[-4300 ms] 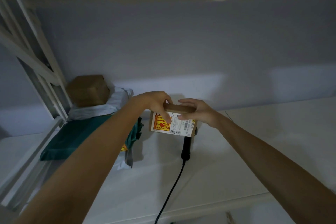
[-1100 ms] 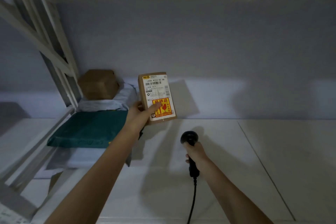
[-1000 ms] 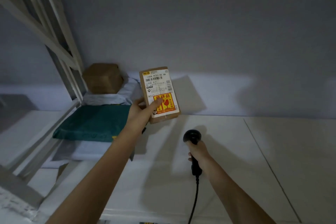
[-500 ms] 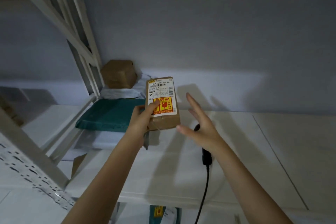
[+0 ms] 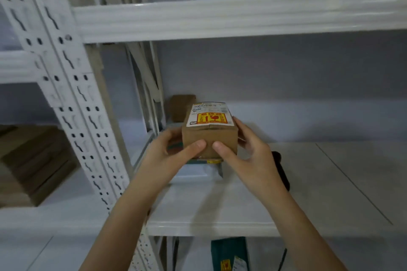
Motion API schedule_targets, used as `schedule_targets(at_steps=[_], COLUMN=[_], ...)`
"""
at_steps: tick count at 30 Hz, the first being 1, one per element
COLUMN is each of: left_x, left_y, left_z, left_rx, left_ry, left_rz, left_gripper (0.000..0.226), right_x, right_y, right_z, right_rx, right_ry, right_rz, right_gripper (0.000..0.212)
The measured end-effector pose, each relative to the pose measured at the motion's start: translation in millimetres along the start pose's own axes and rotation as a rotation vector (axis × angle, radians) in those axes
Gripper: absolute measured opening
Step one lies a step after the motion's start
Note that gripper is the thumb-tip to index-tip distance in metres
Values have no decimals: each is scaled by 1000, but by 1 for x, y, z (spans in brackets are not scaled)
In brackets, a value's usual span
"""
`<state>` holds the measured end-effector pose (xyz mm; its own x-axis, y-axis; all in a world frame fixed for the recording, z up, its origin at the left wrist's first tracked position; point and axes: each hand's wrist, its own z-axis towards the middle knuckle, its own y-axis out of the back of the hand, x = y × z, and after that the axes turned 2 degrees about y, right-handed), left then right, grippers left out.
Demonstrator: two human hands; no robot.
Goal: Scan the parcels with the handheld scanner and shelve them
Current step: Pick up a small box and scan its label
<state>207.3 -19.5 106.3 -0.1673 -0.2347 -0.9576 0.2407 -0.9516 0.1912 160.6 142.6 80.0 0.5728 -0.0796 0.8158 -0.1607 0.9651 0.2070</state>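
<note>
A small brown cardboard parcel [image 5: 210, 136] with a white label and a yellow-red fragile sticker on top is held in front of me above the white shelf board [image 5: 308, 193]. My left hand [image 5: 169, 152] grips its left side, thumb on the near face. My right hand [image 5: 244, 152] grips its right side, thumb also on the near face. The black handheld scanner [image 5: 280, 167] lies on the shelf board behind my right wrist, partly hidden, with its cable hanging below the shelf edge.
A brown box [image 5: 179, 106] stands at the shelf's back left, behind the held parcel. White perforated uprights [image 5: 72, 99] rise on the left and a white beam [image 5: 220, 17] crosses above. Brown cartons [image 5: 33, 160] fill the neighbouring bay. A green parcel [image 5: 229, 253] shows below.
My right hand let go of the scanner, which now lies on the shelf, and joined my left hand on the parcel. The parcel tipped from upright to label-up. My view pulled back from the shelf.
</note>
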Motion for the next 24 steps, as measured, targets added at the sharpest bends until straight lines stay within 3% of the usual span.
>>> schedule_targets(at_steps=[2,8,12,18,24], left_x=[-18,-79,-124,-170,-171], left_y=[24,90,109,133,150], left_z=[-17,-50,-57,-17,40], left_rx=[-30,-141,-181,-321,-339], left_ry=[-85,-322,-459,-513,-462], left_rz=[25,65,36,106,168], left_gripper=[63,60,56,53,22], right_x=[34,124,168,202,189], right_y=[-14,-36,-43,-54,-67], right_z=[-7,-9,11,81,142], right_rx=[-14,-81,-116,-61,-32], right_ry=[50,296,398,425,385], right_rz=[-11,-1,33,-42,-189], right_gripper=[52,41,48,41,49])
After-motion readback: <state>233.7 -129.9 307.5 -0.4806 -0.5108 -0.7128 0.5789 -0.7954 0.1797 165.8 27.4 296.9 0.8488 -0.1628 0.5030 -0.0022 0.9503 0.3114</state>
